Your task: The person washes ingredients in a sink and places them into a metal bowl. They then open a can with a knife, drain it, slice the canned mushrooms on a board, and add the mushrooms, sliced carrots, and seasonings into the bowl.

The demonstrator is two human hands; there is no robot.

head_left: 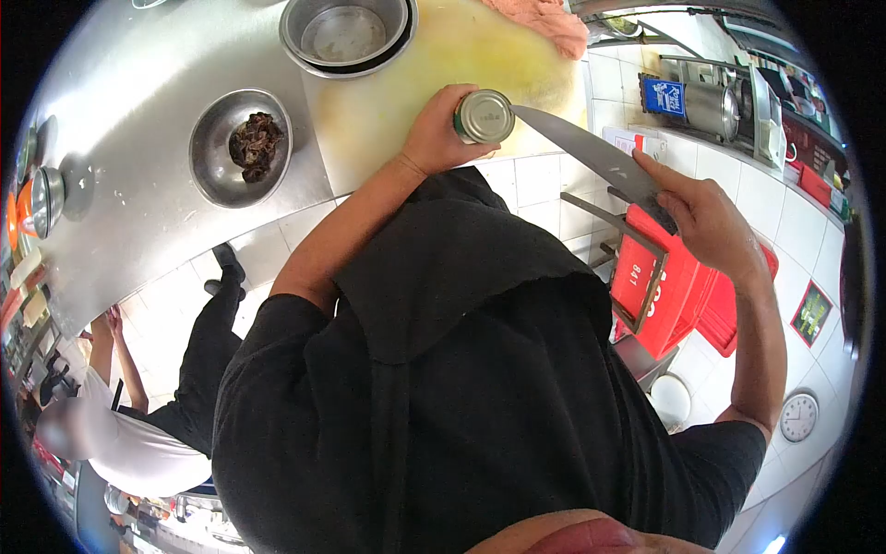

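Note:
My left hand is wrapped round a tin can, its round metal end facing up toward me. My right hand grips a large kitchen knife by the handle, with the index finger laid along the blade. The knife's tip is at the can's rim; whether it touches the metal I cannot tell. Beneath the can lies a yellowed cutting board. To the left, a steel bowl holds a dark, wrinkled food clump.
Nested metal pans stand at the board's far edge, near a pink cloth. The steel counter extends left. Red crates stand below right. Another person in a white shirt is at lower left.

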